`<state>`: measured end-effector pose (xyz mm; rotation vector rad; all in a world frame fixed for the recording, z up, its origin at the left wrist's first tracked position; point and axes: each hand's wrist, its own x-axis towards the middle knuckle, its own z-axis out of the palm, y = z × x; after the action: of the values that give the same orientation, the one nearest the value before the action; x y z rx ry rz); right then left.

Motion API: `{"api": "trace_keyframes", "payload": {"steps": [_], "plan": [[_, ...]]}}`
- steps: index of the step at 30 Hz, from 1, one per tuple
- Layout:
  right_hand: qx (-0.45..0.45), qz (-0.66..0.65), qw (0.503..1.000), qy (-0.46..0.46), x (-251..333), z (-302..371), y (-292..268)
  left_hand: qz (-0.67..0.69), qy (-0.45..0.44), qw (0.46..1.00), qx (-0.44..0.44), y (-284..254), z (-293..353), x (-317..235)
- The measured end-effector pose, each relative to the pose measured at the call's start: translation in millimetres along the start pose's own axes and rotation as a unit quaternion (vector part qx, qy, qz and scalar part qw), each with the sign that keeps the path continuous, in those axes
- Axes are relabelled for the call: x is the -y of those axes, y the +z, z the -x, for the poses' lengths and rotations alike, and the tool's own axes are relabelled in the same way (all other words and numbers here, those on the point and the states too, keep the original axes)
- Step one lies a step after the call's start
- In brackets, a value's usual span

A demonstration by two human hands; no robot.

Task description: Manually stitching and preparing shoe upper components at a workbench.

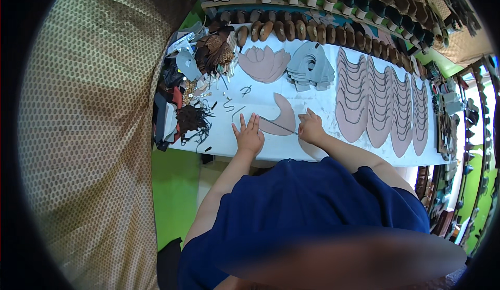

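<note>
My left hand lies flat on the white-covered table with its fingers spread, pressing near one end of a thin dark cord. That cord stretches across a curved pinkish-grey cut piece, which looks like a shoe upper part. At the cord's other end is my right hand, its fingers bent and apparently pinching the cord; the fingertips are small and partly hidden. Another pinkish piece shows partly beneath my right wrist. Short loose cord bits lie beyond my left hand.
Overlapping rows of edged pinkish pieces cover the table's right side. Behind lie a fanned pinkish stack and a grey stack. Scraps and dark cords crowd the left end. Shoe racks rise at the back; a patterned curtain hangs left.
</note>
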<state>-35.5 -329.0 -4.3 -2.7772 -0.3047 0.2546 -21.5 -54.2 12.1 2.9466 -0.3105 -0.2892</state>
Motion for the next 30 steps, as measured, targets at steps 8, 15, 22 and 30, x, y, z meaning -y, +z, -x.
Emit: {"api": "trace_keyframes", "payload": {"steps": [8, 15, 22, 30], "plan": [[-0.015, -0.060, 0.998, 0.011, 0.0, 10.6, -5.0, 0.003, -0.018, 1.000, -0.011, 3.4, -0.6, 1.7], [-0.030, -0.074, 0.997, 0.005, -5.1, 24.9, -9.0, 0.012, 0.064, 0.997, -0.046, 9.4, -1.2, 5.9], [-0.100, -0.035, 0.993, -0.047, -7.0, 23.2, 12.4, 0.009, 0.157, 0.987, 0.000, 18.6, -6.6, 10.6], [-0.150, -0.012, 0.985, -0.089, -9.8, 21.3, 19.3, 0.014, 0.145, 0.989, -0.001, 10.1, -5.2, 7.1]]}}
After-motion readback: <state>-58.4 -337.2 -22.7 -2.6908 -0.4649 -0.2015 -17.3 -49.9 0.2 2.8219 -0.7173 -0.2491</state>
